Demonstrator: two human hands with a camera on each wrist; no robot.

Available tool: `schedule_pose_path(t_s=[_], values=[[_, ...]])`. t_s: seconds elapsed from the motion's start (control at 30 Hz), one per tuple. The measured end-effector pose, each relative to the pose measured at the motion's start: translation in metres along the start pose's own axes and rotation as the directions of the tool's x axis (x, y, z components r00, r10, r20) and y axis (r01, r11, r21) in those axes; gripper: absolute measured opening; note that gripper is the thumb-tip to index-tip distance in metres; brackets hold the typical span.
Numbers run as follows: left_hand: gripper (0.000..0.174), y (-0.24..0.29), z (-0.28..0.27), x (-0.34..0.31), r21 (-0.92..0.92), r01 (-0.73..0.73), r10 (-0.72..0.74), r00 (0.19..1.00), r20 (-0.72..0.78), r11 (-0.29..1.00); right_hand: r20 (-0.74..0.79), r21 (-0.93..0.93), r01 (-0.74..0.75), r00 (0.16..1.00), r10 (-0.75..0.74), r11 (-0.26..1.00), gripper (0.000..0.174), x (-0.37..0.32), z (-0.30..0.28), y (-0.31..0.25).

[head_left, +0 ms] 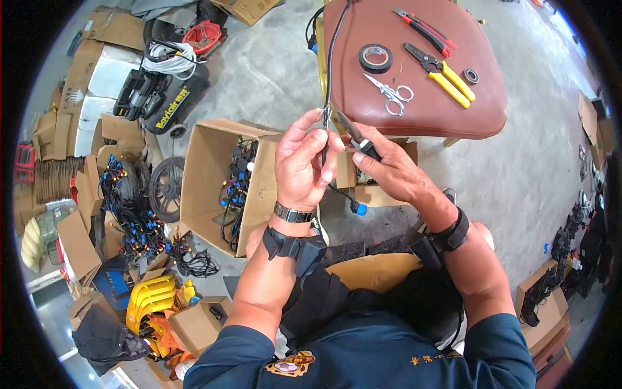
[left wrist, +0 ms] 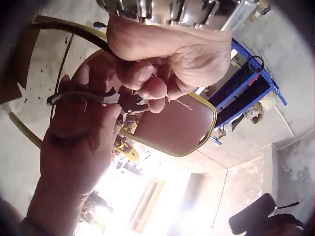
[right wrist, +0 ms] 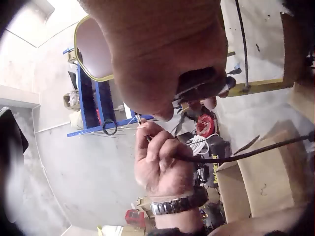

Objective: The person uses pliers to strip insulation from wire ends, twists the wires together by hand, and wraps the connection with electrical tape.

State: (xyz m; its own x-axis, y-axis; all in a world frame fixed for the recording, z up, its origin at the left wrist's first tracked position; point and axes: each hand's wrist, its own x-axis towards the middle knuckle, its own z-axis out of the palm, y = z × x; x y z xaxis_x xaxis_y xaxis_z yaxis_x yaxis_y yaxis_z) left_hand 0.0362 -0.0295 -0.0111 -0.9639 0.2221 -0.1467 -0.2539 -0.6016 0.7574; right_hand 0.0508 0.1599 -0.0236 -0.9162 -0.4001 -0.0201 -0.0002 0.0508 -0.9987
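In the head view, my left hand (head_left: 299,159) pinches a black cable (head_left: 331,61) between thumb and fingers. Thin bare strands (left wrist: 183,104) stick out past those fingertips in the left wrist view. Gripped in my right hand (head_left: 395,165) are dark-handled pliers (left wrist: 88,98), their jaws right at the left fingertips and the wire end. Part of the pliers' handle is hidden in the palm. A blue connector (head_left: 357,208) hangs on a thin black lead below the hands.
A brown padded seat (head_left: 466,120) carries scissors (head_left: 394,98), black tape (head_left: 375,67), yellow-handled wire strippers (head_left: 450,86), a red utility knife (head_left: 427,32) and a metal ring (head_left: 477,79). At left stand a cardboard box (head_left: 197,185) of cables, an air compressor (head_left: 173,107) and piled wiring (head_left: 139,217).
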Motion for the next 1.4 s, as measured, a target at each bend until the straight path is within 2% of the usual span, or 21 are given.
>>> schedule_pose_path(t_s=[0.17,0.37,0.5,0.6,0.83,1.03,1.23,1.4], values=[[0.038,0.002,0.005,-0.003,-0.054,-0.002,0.004,0.999,0.043,0.999,0.013,-0.011,0.010,1.000,-0.010,1.000,0.055,0.006,0.006,0.001],[0.040,0.004,0.003,-0.002,-0.071,-0.011,0.013,1.000,0.023,0.997,0.071,-0.040,-0.027,0.997,0.029,0.999,0.057,0.010,0.007,0.011],[0.040,0.004,0.003,-0.002,-0.060,-0.024,0.025,1.000,0.009,0.998,0.015,-0.002,-0.105,0.994,0.105,0.994,0.055,0.008,0.013,0.014],[0.039,0.005,0.002,-0.003,-0.049,-0.025,0.025,1.000,0.002,0.998,0.034,0.074,-0.061,0.998,0.059,0.995,0.054,0.010,0.015,0.019],[0.038,0.006,0.002,-0.005,-0.017,-0.018,0.017,1.000,-0.022,1.000,0.067,0.077,-0.020,0.998,0.015,0.997,0.054,0.015,0.013,0.016],[0.037,0.008,0.001,-0.005,-0.025,-0.015,0.014,1.000,-0.027,1.000,0.076,-0.016,-0.049,0.996,0.050,0.999,0.051,0.016,0.009,0.016],[0.036,0.009,-0.001,-0.004,-0.018,-0.022,0.021,0.999,-0.042,1.000,0.033,0.016,-0.078,0.996,0.078,0.997,0.046,0.017,0.011,0.009],[0.036,0.009,-0.001,-0.003,-0.017,-0.024,0.023,0.999,-0.035,1.000,-0.020,-0.073,0.076,0.997,-0.078,0.994,0.042,0.017,0.012,0.010]])
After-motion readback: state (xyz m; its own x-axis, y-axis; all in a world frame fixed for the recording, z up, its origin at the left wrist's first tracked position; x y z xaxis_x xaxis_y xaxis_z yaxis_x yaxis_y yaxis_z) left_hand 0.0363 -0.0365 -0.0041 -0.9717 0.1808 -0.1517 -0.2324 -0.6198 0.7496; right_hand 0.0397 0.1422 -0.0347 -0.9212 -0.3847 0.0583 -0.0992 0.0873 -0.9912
